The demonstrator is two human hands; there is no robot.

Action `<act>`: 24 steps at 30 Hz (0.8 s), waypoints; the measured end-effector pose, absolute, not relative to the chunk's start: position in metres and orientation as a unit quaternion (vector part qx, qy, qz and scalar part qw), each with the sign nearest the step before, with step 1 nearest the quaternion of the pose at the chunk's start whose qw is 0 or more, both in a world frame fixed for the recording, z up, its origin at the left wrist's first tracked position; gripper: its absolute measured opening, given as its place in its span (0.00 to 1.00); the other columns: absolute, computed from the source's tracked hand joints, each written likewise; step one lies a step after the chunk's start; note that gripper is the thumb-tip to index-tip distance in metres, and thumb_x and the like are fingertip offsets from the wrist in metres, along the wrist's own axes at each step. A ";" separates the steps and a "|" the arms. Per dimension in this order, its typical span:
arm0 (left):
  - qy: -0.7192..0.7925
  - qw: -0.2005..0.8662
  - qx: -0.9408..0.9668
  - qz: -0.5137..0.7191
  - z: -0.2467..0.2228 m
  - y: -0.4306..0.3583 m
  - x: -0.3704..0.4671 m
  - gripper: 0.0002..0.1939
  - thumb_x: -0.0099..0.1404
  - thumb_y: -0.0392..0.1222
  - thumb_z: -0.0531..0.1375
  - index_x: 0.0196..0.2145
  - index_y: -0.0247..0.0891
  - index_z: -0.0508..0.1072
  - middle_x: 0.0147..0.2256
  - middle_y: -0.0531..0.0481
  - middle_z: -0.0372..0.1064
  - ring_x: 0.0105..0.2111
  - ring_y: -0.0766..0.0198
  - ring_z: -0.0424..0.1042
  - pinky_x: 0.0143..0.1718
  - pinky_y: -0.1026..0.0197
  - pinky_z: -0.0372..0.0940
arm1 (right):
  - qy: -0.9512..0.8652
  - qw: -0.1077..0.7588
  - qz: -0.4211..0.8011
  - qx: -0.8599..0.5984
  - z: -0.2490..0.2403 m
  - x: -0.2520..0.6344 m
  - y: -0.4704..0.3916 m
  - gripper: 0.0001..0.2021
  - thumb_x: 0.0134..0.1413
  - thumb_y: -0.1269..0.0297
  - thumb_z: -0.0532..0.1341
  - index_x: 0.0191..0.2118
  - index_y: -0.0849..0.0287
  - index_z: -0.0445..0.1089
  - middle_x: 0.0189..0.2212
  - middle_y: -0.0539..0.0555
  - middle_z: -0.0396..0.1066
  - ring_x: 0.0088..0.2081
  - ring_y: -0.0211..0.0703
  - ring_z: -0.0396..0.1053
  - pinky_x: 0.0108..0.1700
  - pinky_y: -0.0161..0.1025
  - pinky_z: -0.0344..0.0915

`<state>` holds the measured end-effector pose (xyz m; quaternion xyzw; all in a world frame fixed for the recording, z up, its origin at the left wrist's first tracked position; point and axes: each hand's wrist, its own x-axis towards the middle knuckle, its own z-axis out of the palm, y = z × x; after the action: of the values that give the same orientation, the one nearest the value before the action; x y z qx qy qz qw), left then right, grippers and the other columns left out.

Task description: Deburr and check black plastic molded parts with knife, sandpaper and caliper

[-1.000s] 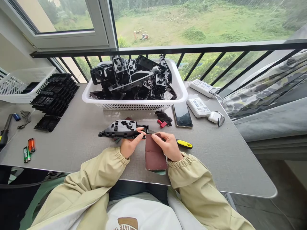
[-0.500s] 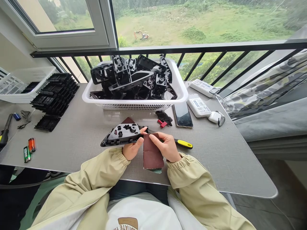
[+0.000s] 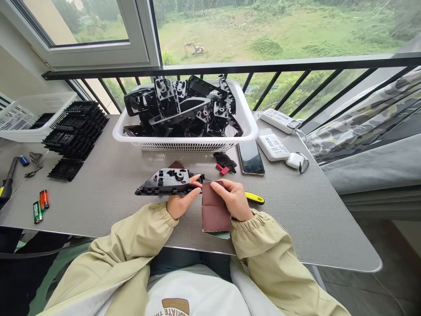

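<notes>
My left hand (image 3: 182, 202) holds a black plastic part (image 3: 166, 182) by its right end, above the table and pointing left. In my right hand (image 3: 237, 199) is a folded sheet of reddish-brown sandpaper (image 3: 216, 208), pinched at its top edge with the thumb in front. The sheet's upper left corner is close to the right end of the part; whether they touch I cannot tell. Behind my right hand a tool's yellow and black handle (image 3: 255, 198) sticks out, its other end mostly hidden. Another reddish-brown piece (image 3: 176, 165) lies behind the black part.
A white basket (image 3: 184, 140) full of black parts stands at the back. Stacked black parts (image 3: 74, 131) and another white basket (image 3: 19, 131) are at left, near batteries (image 3: 44, 199). A phone (image 3: 251, 158), white boxes (image 3: 272, 146), a red clip (image 3: 222, 170) and black cloth (image 3: 226, 161) lie right of centre.
My right hand and the sandpaper have moved slightly right, away from my left hand. The black part has shifted a little left and up and tilted slightly.
</notes>
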<state>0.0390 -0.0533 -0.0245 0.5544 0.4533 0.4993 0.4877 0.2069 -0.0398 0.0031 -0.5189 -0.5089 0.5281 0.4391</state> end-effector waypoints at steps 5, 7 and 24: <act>0.422 0.585 0.475 0.503 -0.032 -0.050 0.036 0.20 0.57 0.48 0.63 0.47 0.41 0.75 0.32 0.51 0.75 0.37 0.61 0.72 0.49 0.55 0.64 | -0.387 0.455 0.630 -0.495 0.008 0.209 -0.036 0.19 0.36 0.49 0.68 0.18 0.60 0.66 0.16 0.46 0.58 0.20 0.32 0.52 0.22 0.33 0.51; 0.393 0.644 0.433 0.493 -0.032 -0.050 0.036 0.20 0.56 0.48 0.64 0.46 0.40 0.76 0.31 0.50 0.74 0.35 0.61 0.72 0.43 0.55 0.66 | -0.351 0.459 0.655 -0.487 0.009 0.209 -0.036 0.20 0.34 0.48 0.69 0.18 0.59 0.65 0.15 0.45 0.58 0.19 0.32 0.51 0.21 0.33 0.51; 0.193 0.839 0.457 0.221 -0.018 -0.044 0.032 0.13 0.42 0.45 0.69 0.22 0.33 0.76 0.18 0.46 0.71 0.18 0.65 0.65 0.23 0.61 0.59 | -0.384 0.393 0.732 -0.403 0.005 0.211 -0.039 0.24 0.32 0.44 0.70 0.17 0.60 0.64 0.13 0.45 0.58 0.17 0.31 0.51 0.20 0.33 0.47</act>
<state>0.0319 -0.0436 -0.0182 0.4574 0.1932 0.2208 0.8395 0.2110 -0.0387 0.0051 -0.4027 -0.3839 0.7322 0.3929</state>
